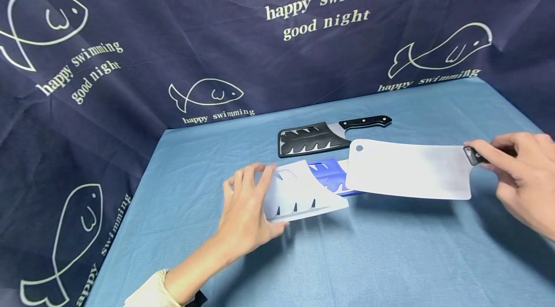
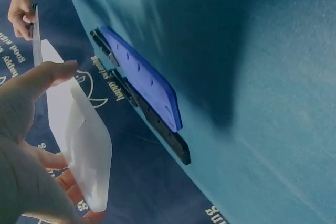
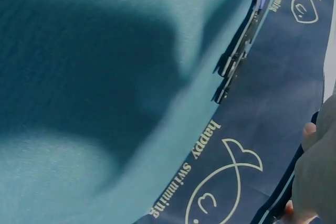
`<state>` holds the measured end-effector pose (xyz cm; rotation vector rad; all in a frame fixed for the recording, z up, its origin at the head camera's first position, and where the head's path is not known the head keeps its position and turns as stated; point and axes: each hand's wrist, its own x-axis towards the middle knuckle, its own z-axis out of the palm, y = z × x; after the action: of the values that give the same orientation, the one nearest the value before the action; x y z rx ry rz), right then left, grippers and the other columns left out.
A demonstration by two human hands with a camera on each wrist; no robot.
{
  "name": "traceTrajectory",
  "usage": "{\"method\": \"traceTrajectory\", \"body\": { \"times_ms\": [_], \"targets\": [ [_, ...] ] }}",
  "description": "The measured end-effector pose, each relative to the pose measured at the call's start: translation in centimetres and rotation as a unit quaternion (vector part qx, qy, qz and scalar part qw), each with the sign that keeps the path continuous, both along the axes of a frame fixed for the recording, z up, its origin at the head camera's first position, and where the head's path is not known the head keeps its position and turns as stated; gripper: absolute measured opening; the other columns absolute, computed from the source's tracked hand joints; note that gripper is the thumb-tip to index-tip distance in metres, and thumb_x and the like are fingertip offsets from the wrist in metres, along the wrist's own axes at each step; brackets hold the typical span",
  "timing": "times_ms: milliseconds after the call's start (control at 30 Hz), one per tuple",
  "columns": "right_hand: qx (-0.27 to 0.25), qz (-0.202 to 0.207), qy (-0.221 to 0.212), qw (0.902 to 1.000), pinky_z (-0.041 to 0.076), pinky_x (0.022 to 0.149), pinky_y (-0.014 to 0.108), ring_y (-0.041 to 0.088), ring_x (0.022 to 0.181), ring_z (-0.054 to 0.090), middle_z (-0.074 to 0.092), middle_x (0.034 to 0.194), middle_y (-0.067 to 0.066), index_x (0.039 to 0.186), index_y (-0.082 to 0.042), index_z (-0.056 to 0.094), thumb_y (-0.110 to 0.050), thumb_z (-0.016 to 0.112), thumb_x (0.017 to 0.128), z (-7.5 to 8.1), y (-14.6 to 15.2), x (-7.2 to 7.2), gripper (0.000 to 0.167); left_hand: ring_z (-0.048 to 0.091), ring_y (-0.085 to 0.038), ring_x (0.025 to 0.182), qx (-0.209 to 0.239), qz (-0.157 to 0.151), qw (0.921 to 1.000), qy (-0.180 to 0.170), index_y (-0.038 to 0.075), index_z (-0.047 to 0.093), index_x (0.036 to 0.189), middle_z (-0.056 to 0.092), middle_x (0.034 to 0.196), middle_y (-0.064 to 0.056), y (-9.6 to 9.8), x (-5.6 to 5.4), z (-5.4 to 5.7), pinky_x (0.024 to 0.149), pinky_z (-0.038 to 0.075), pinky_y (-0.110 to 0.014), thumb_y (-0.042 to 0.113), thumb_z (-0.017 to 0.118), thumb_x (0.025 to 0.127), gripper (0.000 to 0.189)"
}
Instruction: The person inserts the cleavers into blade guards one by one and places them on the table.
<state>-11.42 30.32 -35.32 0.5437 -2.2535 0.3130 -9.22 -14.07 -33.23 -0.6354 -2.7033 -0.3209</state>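
Note:
My left hand (image 1: 247, 206) grips a white blade sheath (image 1: 299, 191) by its closed end, thumb below and fingers above, raised over the table. My right hand (image 1: 526, 172) holds a cleaver by its black handle (image 1: 472, 155). Its bare, broad blade (image 1: 407, 169) has a hole near the far corner and points left toward the sheath's open end. In the head view the blade lies outside the sheath. In the left wrist view, the thumb lies along one side of the white sheath (image 2: 79, 129). Most of the handle is hidden by the right hand.
A cleaver in a black sheath (image 1: 303, 140) lies at the table's back. Before it lies another in a blue sheath (image 1: 331, 177), partly covered by the white sheath and the bare blade. A blue cloth covers the table (image 1: 373, 259); dark printed fabric (image 1: 217, 32) hangs behind.

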Motion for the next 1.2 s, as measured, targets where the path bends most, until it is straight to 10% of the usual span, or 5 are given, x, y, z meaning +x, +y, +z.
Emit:
{"method": "traceTrajectory", "body": {
  "times_ms": [1200],
  "targets": [
    [-0.004, 0.000, 0.018, 0.9998, 0.027, 0.068, 0.056, 0.046, 0.075, 0.041, 0.051, 0.086, 0.024, 0.101, -0.011, 0.066, -0.042, 0.024, 0.101, 1.0, -1.0, 0.5, 0.052, 0.040, -0.029, 0.114, 0.011, -0.001, 0.9989, 0.045, 0.017, 0.046, 0.139, 0.045, 0.127, -0.010, 0.0, -0.2, 0.4, 0.095, 0.025, -0.050, 0.043, 0.090, 0.045, 0.107]
  ]
}}
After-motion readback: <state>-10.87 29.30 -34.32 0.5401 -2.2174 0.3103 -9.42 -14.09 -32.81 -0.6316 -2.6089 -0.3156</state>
